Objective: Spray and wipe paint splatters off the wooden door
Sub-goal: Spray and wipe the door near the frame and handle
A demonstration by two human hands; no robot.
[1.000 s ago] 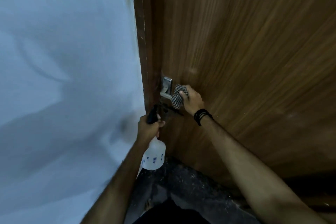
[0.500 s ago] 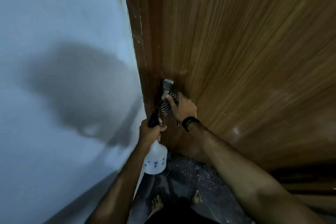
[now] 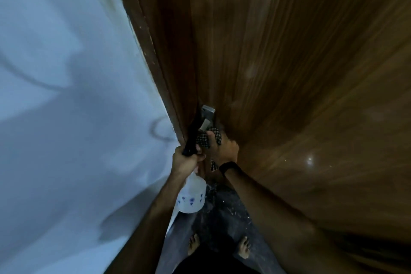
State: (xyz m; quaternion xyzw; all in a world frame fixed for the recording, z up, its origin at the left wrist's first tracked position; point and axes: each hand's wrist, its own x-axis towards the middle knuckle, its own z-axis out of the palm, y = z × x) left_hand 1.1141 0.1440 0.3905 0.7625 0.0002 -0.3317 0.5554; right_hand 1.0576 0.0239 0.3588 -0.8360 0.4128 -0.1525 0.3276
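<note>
I see my right hand (image 3: 223,147) bunching a black-and-white checked cloth (image 3: 208,139) against the brown wooden door (image 3: 289,73), just below its silver metal handle (image 3: 207,118). My left hand (image 3: 185,159) grips the black trigger head of a white plastic spray bottle (image 3: 191,196) beside it.

A home doorway: wooden door (image 3: 289,73), painted wall (image 3: 66,95), paint-speckled floor (image 3: 224,213), bare feet (image 3: 244,249).

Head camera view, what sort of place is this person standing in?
Probably a room being repainted or renovated: a brown wood-grain door with a metal lever handle meets a pale painted wall, above a dark floor flecked with white specks.
</note>
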